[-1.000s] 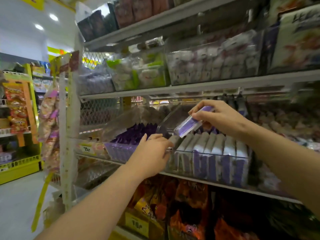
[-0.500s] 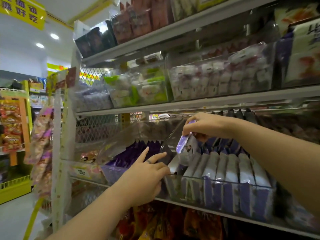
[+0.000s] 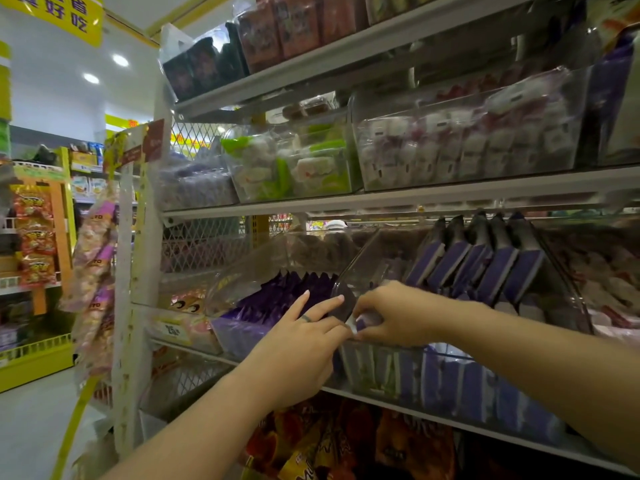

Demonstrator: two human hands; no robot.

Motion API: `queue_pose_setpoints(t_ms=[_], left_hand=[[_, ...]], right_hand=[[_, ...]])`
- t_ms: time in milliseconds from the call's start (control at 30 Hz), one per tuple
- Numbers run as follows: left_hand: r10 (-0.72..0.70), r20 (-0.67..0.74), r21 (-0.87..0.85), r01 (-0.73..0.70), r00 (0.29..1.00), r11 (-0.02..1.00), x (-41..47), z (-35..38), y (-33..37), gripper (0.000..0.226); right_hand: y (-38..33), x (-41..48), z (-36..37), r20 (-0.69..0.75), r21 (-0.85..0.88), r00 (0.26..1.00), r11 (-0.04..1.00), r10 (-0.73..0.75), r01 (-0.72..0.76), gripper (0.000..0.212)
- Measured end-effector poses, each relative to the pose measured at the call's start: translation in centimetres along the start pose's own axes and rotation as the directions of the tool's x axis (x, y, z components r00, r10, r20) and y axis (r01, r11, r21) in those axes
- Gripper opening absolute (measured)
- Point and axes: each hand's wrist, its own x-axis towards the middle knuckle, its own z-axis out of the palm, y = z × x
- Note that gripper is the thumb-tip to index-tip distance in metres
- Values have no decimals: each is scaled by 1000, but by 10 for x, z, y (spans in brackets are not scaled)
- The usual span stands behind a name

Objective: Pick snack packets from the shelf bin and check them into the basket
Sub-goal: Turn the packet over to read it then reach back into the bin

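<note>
Purple-and-white snack packet point(image 3: 364, 322) being pinched by right hand point(image 3: 398, 317) at front corner of clear shelf bin point(image 3: 450, 355), left hand point(image 3: 304, 341) resting straight-fingered alongside, white shop shelf point(image 3: 450, 424) carrying it.

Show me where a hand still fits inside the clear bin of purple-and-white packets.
Free: the left rear of the bin, between its clear side wall and the leaning back packets. Crowded: the front row is packed tight along the front wall, where the right hand grips a packet.

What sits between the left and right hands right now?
Head view: a small purple-and-white snack packet, pinched by the right hand, at the clear bin's front corner. The left hand sits right against it.
</note>
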Motion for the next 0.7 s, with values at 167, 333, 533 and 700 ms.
queue_pose_setpoints(t_ms=[167,333,533,700], left_hand=[[-56,-57,-138,48,997,989,0,-2,5,38],[-160,-149,-193,130,976,973,4,-2,22,50],[-159,-85,-196,140,984,971,10,2,26,42],[-143,-67,-101,136,987,985,13,-2,21,35]], right_hand=[[4,-16,-10,12,84,1000,996,23,-24,59],[5,-32,-15,15,-35,1000,999,-19,20,39],[10,-35,-13,53,-9,991,993,-120,121,22],[15,-22,-16,182,54,976,993,-115,107,23]])
